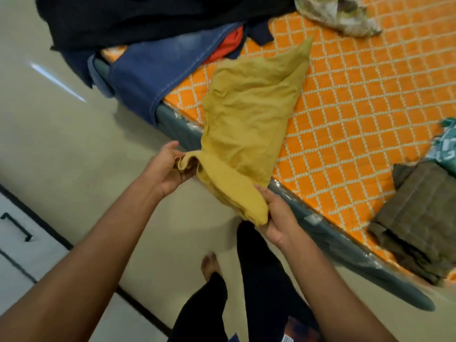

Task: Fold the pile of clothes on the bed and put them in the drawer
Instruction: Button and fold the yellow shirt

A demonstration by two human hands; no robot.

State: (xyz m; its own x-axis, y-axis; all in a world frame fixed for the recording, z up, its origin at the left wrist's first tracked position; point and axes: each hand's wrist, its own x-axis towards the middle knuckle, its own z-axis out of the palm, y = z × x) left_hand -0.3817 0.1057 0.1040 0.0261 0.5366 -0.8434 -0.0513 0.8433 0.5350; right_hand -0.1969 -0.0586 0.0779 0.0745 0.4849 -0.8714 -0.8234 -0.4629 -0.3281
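Note:
A mustard-yellow garment (249,114) lies stretched from the bed (357,99) over its near edge. My left hand (167,169) pinches one bunched corner of it, just off the bed's edge. My right hand (276,215) grips the other lower corner, where the cloth is doubled over. The far end of the garment rests on the orange patterned sheet. A pile of unfolded clothes (153,28), with dark cloth, blue jeans and something red, sits at the bed's far left corner.
A folded brown garment (417,218) lies on the bed at right, with a green patterned cloth (446,141) beyond it. A pale floral cloth (338,13) lies at the top. White drawers with a black handle (17,228) stand at left. My legs and a bare foot (209,265) are on the floor.

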